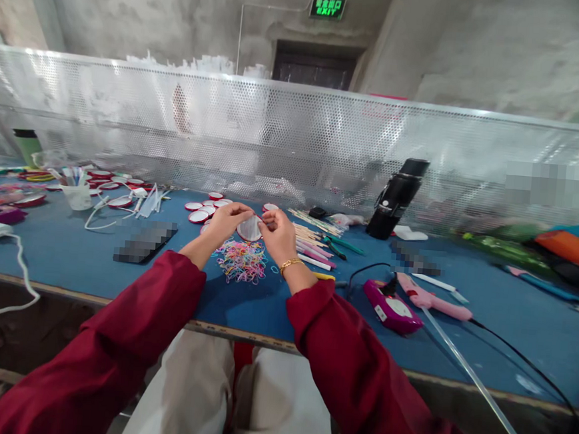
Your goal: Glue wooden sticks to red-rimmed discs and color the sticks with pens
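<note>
A round disc point(250, 230) with a pale grey-white face and a thin dark red rim is held up between both hands. My left hand point(225, 225) pinches its upper left edge with closed fingers. On the upper right edge, my right hand point(280, 237) grips with thumb and fingertips. Whether something small is also between the fingertips, I cannot tell. Right below the disc lies a loose heap of small coloured rubber bands point(243, 262). Several similar red-rimmed discs point(198, 216) rest on the table behind my left hand.
A black phone point(146, 242) lies left on the blue table point(173, 288). Sticks and pens point(312, 249) lie to the right, with a black bottle point(396, 200), purple power strip point(393, 308) and pink glue gun point(433, 300) beyond. A perforated metal screen point(286, 136) borders the back.
</note>
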Tool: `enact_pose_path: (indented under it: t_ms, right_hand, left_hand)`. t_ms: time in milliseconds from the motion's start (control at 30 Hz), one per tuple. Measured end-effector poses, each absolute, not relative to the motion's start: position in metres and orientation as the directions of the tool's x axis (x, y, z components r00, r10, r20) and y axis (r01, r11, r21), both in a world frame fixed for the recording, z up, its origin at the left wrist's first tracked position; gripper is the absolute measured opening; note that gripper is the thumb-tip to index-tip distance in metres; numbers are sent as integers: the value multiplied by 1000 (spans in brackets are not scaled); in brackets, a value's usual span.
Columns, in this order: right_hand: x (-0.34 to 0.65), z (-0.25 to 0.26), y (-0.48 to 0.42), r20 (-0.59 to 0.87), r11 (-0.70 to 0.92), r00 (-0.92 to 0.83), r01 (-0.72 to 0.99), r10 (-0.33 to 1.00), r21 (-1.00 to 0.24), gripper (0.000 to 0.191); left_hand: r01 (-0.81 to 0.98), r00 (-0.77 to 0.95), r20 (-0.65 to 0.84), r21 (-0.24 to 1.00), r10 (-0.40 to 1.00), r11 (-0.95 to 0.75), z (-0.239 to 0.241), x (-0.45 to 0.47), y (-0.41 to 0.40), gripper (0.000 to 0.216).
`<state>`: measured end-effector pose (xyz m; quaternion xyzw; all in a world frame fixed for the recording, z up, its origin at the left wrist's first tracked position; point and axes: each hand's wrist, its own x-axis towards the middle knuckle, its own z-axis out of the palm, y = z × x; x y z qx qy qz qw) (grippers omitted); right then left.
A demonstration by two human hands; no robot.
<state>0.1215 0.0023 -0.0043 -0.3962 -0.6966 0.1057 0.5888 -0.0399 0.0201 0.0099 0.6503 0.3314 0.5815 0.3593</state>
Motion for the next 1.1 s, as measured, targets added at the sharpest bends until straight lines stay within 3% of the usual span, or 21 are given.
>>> enact_pose_path:
  t_ms: [400,633,833,1100]
  right_hand:
    - [117,-3,-7,767,695,-41,455,640,-556,5]
    - [119,-9,6,684,615,81,371,725,-695,12]
    - [121,-11,10,678,608,103,360,728,-707,14]
    - [121,-10,9,682,615,94,354,726,-704,14]
  left_hand:
    - [-37,77,443,896,893,-442,13,-37,12,13]
    - [-140,109,351,932,930,-335,11,-38,17,26]
    - [-47,153,442,897,884,-440,12,-38,13,31]
    - [-14,138,456,889,879,-458,12,-38,14,28]
